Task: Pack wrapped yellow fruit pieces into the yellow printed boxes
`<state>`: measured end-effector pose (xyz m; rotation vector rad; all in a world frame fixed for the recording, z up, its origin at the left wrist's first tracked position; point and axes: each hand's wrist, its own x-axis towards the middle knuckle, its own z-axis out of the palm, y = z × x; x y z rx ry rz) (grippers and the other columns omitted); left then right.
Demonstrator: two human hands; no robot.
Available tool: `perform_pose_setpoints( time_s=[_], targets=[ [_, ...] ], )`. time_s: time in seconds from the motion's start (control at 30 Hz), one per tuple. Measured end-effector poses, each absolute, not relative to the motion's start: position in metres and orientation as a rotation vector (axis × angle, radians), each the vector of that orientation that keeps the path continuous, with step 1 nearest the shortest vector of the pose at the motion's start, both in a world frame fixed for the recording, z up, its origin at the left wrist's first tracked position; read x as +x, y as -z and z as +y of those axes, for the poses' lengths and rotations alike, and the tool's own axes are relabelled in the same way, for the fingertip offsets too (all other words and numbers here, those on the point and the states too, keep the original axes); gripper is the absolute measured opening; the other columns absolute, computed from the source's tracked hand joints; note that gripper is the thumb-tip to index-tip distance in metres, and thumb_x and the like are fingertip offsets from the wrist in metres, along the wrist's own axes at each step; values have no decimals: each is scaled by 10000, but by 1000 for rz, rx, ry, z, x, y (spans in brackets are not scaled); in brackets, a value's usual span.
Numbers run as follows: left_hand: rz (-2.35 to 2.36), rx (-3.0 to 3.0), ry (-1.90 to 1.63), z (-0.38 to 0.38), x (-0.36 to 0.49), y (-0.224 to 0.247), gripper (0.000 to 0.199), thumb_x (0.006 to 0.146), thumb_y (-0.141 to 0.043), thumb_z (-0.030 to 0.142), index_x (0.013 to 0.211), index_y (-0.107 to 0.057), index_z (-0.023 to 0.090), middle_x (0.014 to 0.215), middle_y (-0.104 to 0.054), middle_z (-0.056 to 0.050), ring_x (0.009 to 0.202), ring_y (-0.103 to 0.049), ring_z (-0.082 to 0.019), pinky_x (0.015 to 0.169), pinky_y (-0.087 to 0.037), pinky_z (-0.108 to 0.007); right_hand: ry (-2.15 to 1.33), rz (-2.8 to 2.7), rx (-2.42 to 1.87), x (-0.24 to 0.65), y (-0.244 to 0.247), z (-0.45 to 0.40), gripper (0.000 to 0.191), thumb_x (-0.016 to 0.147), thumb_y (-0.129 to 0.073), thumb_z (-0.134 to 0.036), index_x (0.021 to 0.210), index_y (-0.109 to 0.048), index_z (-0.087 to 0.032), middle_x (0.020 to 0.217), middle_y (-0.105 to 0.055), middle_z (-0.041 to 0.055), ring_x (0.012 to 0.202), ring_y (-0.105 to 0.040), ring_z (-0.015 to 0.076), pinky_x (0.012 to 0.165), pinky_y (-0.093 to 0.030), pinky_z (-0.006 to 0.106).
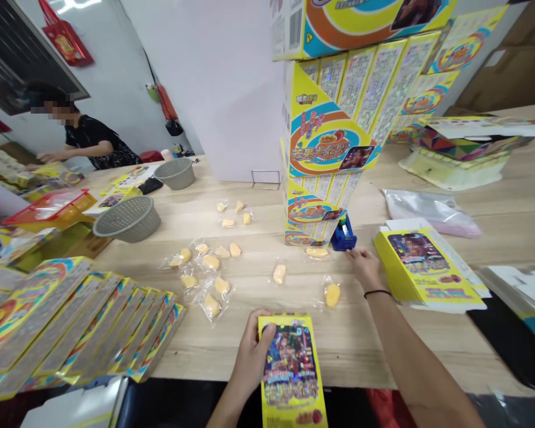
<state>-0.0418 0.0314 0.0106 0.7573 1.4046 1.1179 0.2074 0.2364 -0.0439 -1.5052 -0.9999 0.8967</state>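
My left hand [255,351] grips a yellow printed carton [292,380] by its upper left edge, thumb on the front face, at the table's near edge. My right hand [363,267] reaches to a blue tape dispenser [344,236], its fingertips pinched at the dispenser's front edge. Whether a strip of tape is between those fingers is too small to tell. Between the hands and beyond lie clear-wrapped yellow sweets, one [332,294] near my right wrist and another [279,273] further left. More wrapped pieces [211,262] are scattered to the left.
A tall stack of display boxes [325,142] rises behind the dispenser. Flat yellow cartons [421,261] lie at right, plastic bags [428,211] behind them. At left stand a row of cartons [93,321] and grey baskets [129,220]. Another person [93,137] works at far left.
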Motion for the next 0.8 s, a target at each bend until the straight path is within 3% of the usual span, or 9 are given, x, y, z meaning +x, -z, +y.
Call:
perform_pose_setpoints(
  time_s=[0.1,0.2,0.3,0.4,0.5,0.6,0.67,0.73,0.8],
  targets=[
    [1380,901,-1069,46,-49,-25,310,783,-560,454,972,-492,219,839,-583,15,729,-548,-136,667,-439,-237,-916,-1038,-1498,206,22,208,314,757,-573,-462,627,-562,-176,484,-494,-41,469,-470,123,509,-408,272],
    [1320,1138,-893,58,-56,-47,252,811,-527,410,971,-525,215,876,-579,7,786,-542,-141,723,-432,-241,-1119,-1320,-1393,196,-22,160,258,666,-660,-436,686,-668,-180,519,-561,-18,473,-462,125,492,-391,259],
    [1202,1370,-714,63,-57,-67,222,835,-492,367,977,-542,205,894,-565,-4,846,-530,-153,788,-415,-253,-1425,-1938,-1027,173,-67,120,291,770,-585,-340,1036,-664,-251,712,-656,-6,612,-550,134,587,-430,233],
    [1117,1481,-639,59,-54,-79,199,834,-497,319,986,-552,203,909,-575,-10,865,-529,-157,805,-406,-257,-1521,-2146,-819,152,-85,105,620,758,-609,-256,1342,-402,-287,604,-585,-63,536,-492,103,513,-384,182],
    [1135,1469,-631,46,-51,-85,227,776,-587,274,992,-570,205,873,-590,3,802,-535,-144,738,-413,-234,-1695,-2150,-823,142,-82,107,555,707,-671,-285,1241,-527,-245,526,-501,-89,461,-401,78,434,-313,159],
    [1120,1469,-634,33,-48,-97,230,759,-619,274,977,-602,205,851,-615,-1,752,-553,-136,682,-419,-220,-1997,-2105,-737,148,-81,108,236,734,-625,-394,822,-708,-192,547,-554,-42,469,-447,93,458,-372,191],
    [1071,1545,-702,29,-45,-109,198,782,-598,289,961,-625,208,908,-640,-35,814,-583,-159,735,-436,-245,-1938,-2077,-789,165,-82,102,317,782,-543,-440,667,-713,-198,573,-608,10,513,-533,141,511,-445,245],
    [980,1660,-805,25,-38,-120,154,820,-546,276,924,-647,224,1002,-647,-70,948,-588,-193,850,-426,-296,-1655,-2031,-924,191,-79,89,313,769,-533,-465,736,-745,-237,748,-688,79,698,-633,233,632,-511,330],
    [841,1732,-840,19,-27,-124,163,835,-510,249,867,-670,253,1048,-652,-72,1035,-575,-210,948,-384,-341,-1374,-1938,-1049,218,-64,68,423,646,-626,-487,1017,-703,-298,1116,-646,110,1028,-584,344,806,-504,434]
  ],
)
